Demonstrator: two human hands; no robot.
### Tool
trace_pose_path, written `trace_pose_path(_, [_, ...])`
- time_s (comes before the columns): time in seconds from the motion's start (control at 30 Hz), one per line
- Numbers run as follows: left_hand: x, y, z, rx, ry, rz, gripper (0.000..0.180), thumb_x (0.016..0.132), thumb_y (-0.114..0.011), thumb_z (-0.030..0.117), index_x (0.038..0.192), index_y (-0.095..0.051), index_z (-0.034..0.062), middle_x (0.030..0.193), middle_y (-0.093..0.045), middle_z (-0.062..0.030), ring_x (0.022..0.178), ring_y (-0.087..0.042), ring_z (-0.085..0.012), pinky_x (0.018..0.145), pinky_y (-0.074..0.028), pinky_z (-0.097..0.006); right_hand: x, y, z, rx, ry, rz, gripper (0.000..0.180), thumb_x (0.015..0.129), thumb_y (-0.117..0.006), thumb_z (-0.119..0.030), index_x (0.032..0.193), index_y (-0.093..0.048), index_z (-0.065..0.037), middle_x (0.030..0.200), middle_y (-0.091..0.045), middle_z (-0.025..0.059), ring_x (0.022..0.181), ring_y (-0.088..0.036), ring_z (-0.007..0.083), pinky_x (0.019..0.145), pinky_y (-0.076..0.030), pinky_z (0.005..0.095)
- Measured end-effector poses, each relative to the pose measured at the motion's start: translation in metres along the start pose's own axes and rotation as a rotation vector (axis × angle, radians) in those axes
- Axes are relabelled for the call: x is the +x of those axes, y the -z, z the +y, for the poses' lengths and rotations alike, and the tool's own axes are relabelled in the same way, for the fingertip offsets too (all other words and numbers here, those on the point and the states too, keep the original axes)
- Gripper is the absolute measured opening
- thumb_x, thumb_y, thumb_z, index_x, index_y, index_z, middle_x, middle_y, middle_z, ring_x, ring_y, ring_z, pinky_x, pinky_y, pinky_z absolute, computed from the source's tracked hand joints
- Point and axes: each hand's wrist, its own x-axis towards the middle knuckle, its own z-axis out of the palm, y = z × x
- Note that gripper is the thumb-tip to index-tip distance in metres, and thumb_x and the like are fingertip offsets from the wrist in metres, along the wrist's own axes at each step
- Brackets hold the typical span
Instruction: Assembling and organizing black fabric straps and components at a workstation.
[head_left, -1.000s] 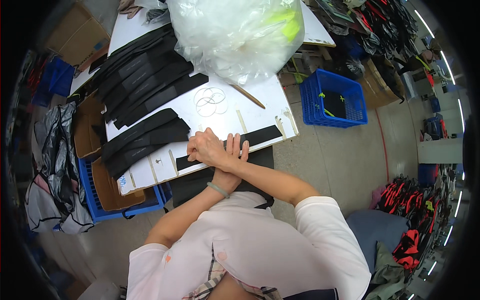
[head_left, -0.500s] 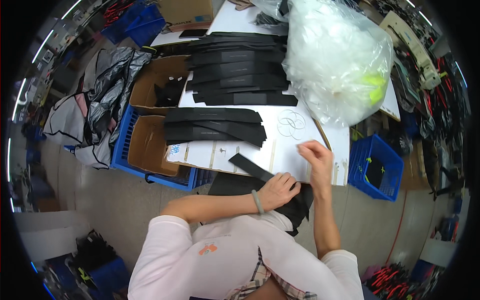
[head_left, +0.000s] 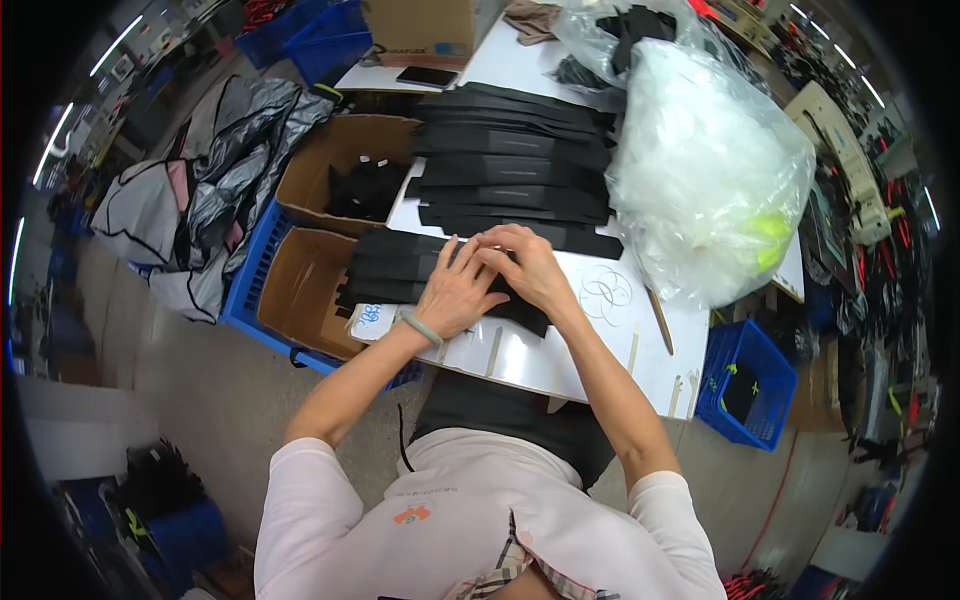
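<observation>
My left hand [head_left: 455,297] lies over the nearer pile of flat black strips [head_left: 383,270], its fingers spread and stretched out on them. Close beside it, my right hand [head_left: 527,264] bends its fingers down in a pinch at the pile, near the left fingertips. A black strip shows between the two hands, though the right fingertips are partly covered. Beyond them, a longer row of overlapping black strips [head_left: 515,170] with grey middle patches lies across the white table [head_left: 535,358].
A big clear bag of white material [head_left: 715,165] stands on the right. Left are two open cardboard boxes [head_left: 300,285] in a blue crate [head_left: 250,300]. Another blue crate [head_left: 735,405] sits right of the table. Drawn circles [head_left: 605,295] and a brown stick [head_left: 660,322] lie nearer. A phone [head_left: 427,76] lies far back.
Both hands have moved forward and left, from the table's front edge onto the nearer pile. The single strip held by my left hand is no longer at the edge. The view has shifted.
</observation>
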Motion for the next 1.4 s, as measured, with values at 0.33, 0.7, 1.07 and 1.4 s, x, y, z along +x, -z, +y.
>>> trace_pose_path(0.33, [-0.078, 0.036, 0.041, -1.682, 1.538, 0.338, 0.030, 0.087, -0.071, 0.016, 0.105, -0.058, -0.0032, 0.094, -0.065, -0.0124, 0.087, -0.065, -0.0222, 0.081, -0.054, -0.035, 0.007, -0.077, 0.025, -0.359, 0.067, -0.037, 0.037, 0.082, -0.069, -0.030, 0.099, -0.070, 0.002, 0.089, -0.066, 0.0182, 0.091, -0.059, 0.0350, 0.077, -0.045, 0.0439])
trace_pose_path(0.7, [-0.076, 0.036, 0.046, -2.002, 1.569, 0.545, 0.034, 0.088, -0.070, 0.016, 0.118, -0.058, 0.0054, 0.112, -0.062, -0.0069, 0.104, -0.060, -0.0196, 0.093, -0.050, -0.039, -0.029, -0.074, -0.023, -0.098, -0.235, -0.184, 0.041, 0.094, -0.054, -0.037, 0.090, -0.068, 0.002, 0.086, -0.063, 0.0304, 0.083, -0.062, 0.0453, 0.075, -0.050, 0.0496])
trace_pose_path(1.07, [-0.113, 0.058, 0.031, -2.020, 1.208, 0.724, 0.035, 0.083, -0.069, 0.010, 0.115, -0.058, 0.0005, 0.105, -0.064, -0.0081, 0.095, -0.064, -0.0197, 0.089, -0.052, -0.033, -0.052, -0.102, -0.073, -0.074, 0.022, -0.078, 0.030, 0.097, -0.053, -0.029, 0.097, -0.066, -0.002, 0.096, -0.060, 0.0212, 0.092, -0.055, 0.0375, 0.081, -0.045, 0.0429])
trace_pose_path(1.4, [-0.233, 0.076, -0.214, -1.393, 1.276, 1.217, 0.042, 0.075, -0.078, 0.011, 0.111, -0.059, 0.0006, 0.104, -0.064, -0.0104, 0.094, -0.063, -0.0236, 0.084, -0.053, -0.036, 0.005, -0.120, -0.074, -0.123, -0.085, -0.166, 0.034, 0.092, -0.060, -0.028, 0.110, -0.067, -0.001, 0.112, -0.059, 0.0193, 0.111, -0.052, 0.0345, 0.095, -0.040, 0.0410])
